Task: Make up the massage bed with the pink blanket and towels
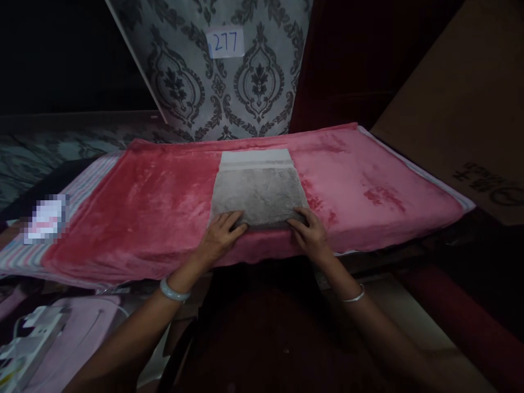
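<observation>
A grey folded towel (257, 191) with a pale band along its far end lies flat in the middle of a pink and red plush blanket (164, 202). At its near left corner is my left hand (223, 233), fingers curled over the top and thumb along the near edge. My right hand (309, 232) holds the near right corner in much the same way. Part of the near edge is hidden under my fingers.
Striped cloth (92, 180) shows under the blanket at the left, with a blurred white item (46, 219) on it. A cardboard box (462, 120) leans at the right. A power strip (36, 338) lies lower left. A paper marked 277 (225, 42) hangs on the wall.
</observation>
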The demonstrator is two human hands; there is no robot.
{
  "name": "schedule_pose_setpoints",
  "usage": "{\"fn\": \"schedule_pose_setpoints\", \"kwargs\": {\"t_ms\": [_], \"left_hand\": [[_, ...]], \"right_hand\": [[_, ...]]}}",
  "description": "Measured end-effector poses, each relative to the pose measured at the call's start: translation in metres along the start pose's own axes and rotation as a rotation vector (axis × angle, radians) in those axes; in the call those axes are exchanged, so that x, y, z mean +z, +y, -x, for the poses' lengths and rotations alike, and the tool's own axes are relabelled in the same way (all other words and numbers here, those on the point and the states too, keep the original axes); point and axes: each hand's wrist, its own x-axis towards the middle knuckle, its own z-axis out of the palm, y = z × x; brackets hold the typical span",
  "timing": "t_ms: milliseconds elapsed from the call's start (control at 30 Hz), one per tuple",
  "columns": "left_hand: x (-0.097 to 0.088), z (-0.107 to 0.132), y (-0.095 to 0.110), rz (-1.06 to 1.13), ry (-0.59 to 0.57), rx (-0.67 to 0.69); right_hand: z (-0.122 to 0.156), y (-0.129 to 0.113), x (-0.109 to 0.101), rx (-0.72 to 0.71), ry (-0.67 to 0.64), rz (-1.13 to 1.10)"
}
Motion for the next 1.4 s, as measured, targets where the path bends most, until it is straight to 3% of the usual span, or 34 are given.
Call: {"fn": "schedule_pose_setpoints", "kwargs": {"t_ms": [133, 267, 400, 567, 700, 900, 1000, 1167, 1400], "left_hand": [[0.001, 0.005, 0.0, -0.03, 0.013, -0.032], [-0.001, 0.005, -0.004, -0.073, -0.073, -0.124], [-0.007, 0.0, -0.013, -0.048, -0.102, -0.13], [-0.008, 0.004, -0.013, -0.006, -0.149, -0.091], [-0.018, 0.007, -0.011, 0.131, -0.214, -0.19], [-0.04, -0.029, -0.018, 0.261, -0.157, -0.294], [-0.028, -0.055, -0.016, 0.151, -0.189, -0.345], [0.005, -0.058, -0.009, 0.028, -0.506, -0.532], [0.009, -0.05, -0.009, 0.033, -0.613, -0.612]], "right_hand": [[0.002, -0.003, 0.006, 0.055, -0.022, 0.055], [-0.004, -0.003, 0.008, 0.055, -0.03, 0.116], [-0.011, 0.004, 0.006, 0.06, -0.013, 0.177], [-0.002, 0.005, 0.01, 0.018, 0.021, 0.134], [0.004, -0.002, 0.005, -0.007, 0.06, 0.03], [-0.031, -0.016, -0.017, 0.048, 0.093, -0.036], [-0.052, -0.019, -0.012, 0.123, -0.043, 0.081], [-0.044, -0.018, 0.011, 0.204, -0.358, 0.243], [-0.033, -0.017, 0.015, 0.229, -0.35, 0.261]]}}
